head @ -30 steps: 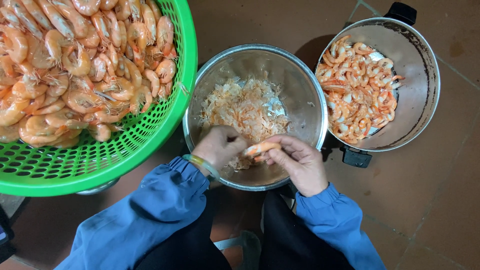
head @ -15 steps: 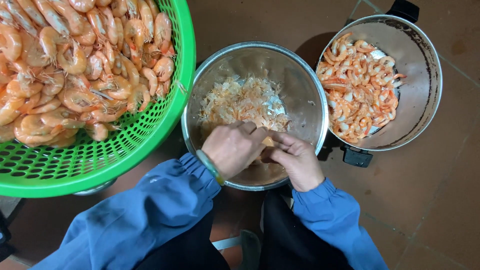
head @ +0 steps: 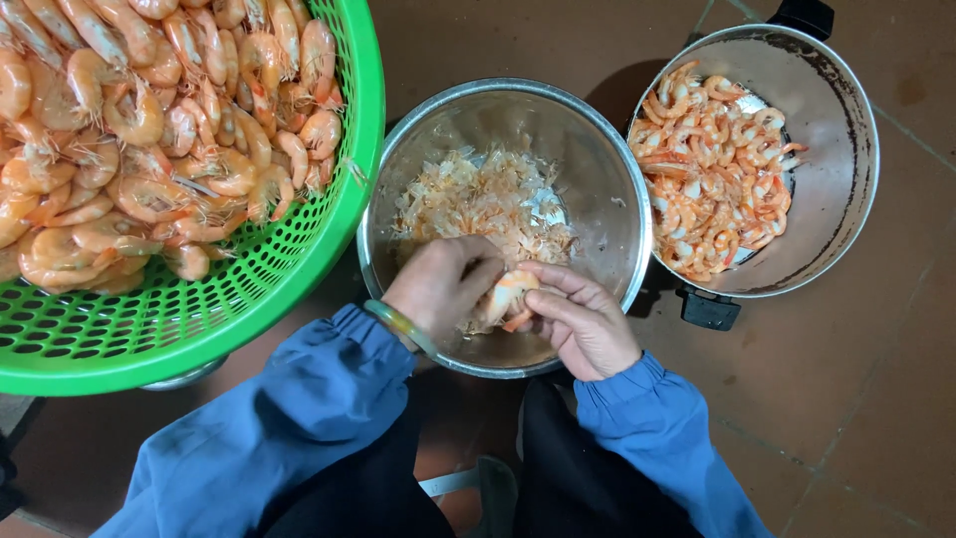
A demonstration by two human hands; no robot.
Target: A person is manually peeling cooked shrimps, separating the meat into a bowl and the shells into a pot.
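Both hands met over the near rim of the steel bowl [head: 607, 199], the left hand [head: 438, 289] curled knuckles-up and the right hand [head: 583, 324] angled in, each grip pinched closed on one shrimp [head: 510, 296]. The shrimp was pale orange, curved and partly hidden by fingers, above a heap of shells [head: 488, 199] in the bowl.

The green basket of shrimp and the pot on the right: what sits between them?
In the head view, a steel bowl of shrimp shells lies between the green basket and the pot. Both hands, left and right, hold a shrimp over it.
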